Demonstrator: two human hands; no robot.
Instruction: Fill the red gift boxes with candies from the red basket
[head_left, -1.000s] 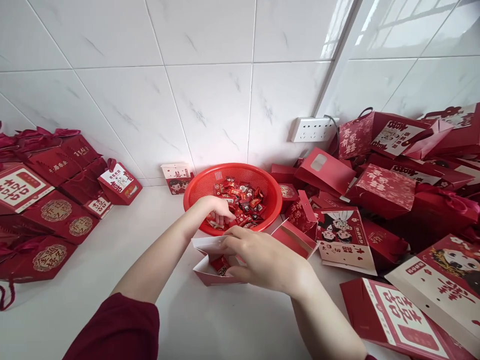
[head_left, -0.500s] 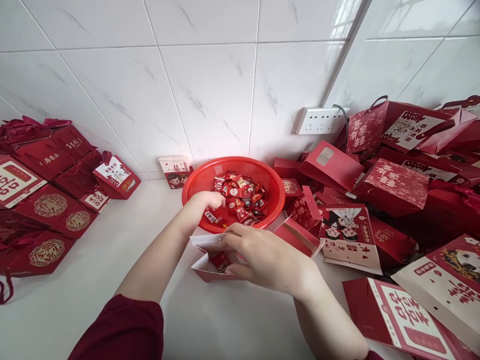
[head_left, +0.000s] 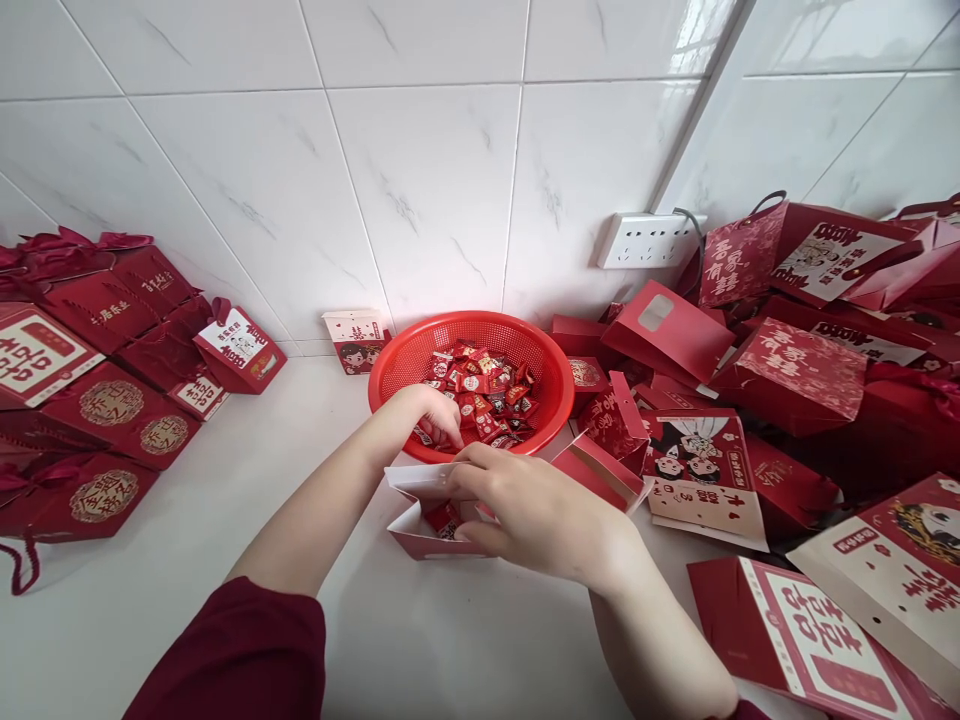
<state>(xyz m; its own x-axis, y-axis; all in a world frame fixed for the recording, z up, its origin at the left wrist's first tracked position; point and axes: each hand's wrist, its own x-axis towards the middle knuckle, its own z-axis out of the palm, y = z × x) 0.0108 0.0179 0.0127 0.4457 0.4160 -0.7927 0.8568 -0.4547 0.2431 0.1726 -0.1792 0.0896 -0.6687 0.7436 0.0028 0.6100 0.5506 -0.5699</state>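
My left hand (head_left: 436, 412) reaches into the red plastic colander (head_left: 379, 372), its fingers curled down among the red-wrapped candies (head_left: 487, 385). What lies between those fingertips is hidden. In front of the colander, a small open paper gift box (head_left: 427, 545) stands on the white counter. My right hand (head_left: 532, 505) grips the box at its right end, with fingers over the far side and the thumb at the opening. Red-wrapped candy (head_left: 442, 518) shows inside the box, partly covered by my right hand.
Red boxes with ribbons (head_left: 105, 395) are stacked at the left. A pile of red gift boxes (head_left: 799, 365) fills the right side, reaching close to my right forearm. A small printed box (head_left: 354, 340) stands by the tiled wall, and a white power socket (head_left: 649, 240) is mounted there.
My left hand has shifted slightly right within the colander, and its fingers now point down more. My right hand stays on the gift box. The view has moved a little.
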